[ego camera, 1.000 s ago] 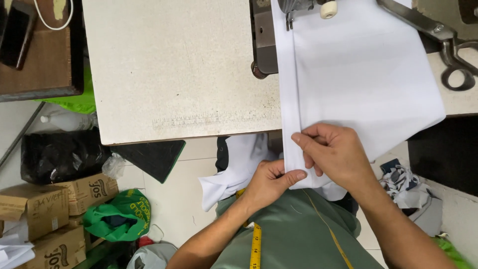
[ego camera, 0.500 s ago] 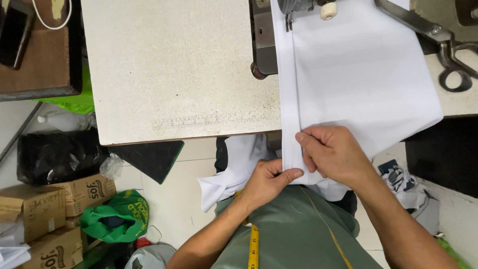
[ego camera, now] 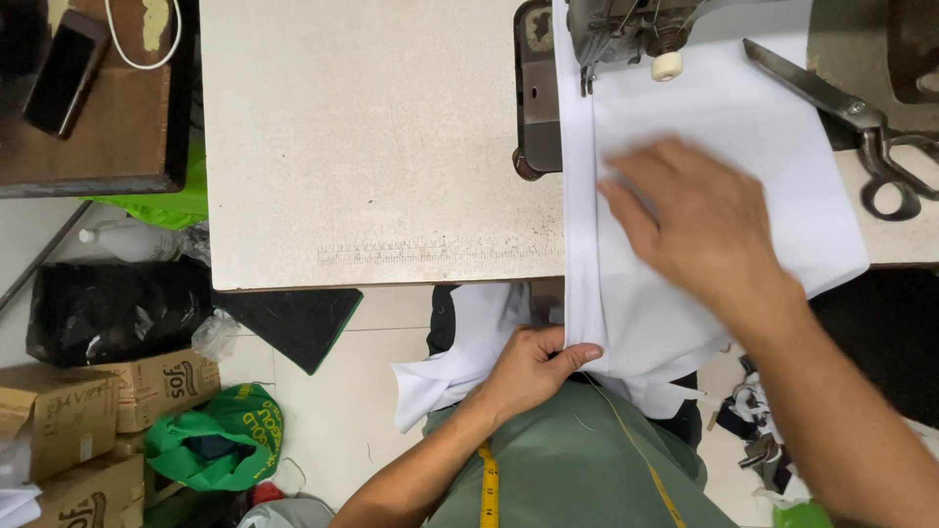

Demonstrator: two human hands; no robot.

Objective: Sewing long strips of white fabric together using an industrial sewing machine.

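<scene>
The fabric (ego camera: 704, 147) at twelve to three o'clock is plain white, without pattern. The table (ego camera: 372, 137) beneath it is speckled off-white with grey flecks. The scissors (ego camera: 851, 127) at two o'clock are dull grey metal. A black phone (ego camera: 64, 73) lies on a brown wooden surface (ego camera: 88, 127) at ten o'clock, beside a white cable (ego camera: 147, 44). The shirt (ego camera: 577, 469) at six o'clock is sage green, crossed by a yellow measuring tape (ego camera: 489, 489). At eight o'clock sit brown cardboard boxes (ego camera: 108, 401) and a bright green bag (ego camera: 215, 440); above them a black bag (ego camera: 117, 308).
</scene>
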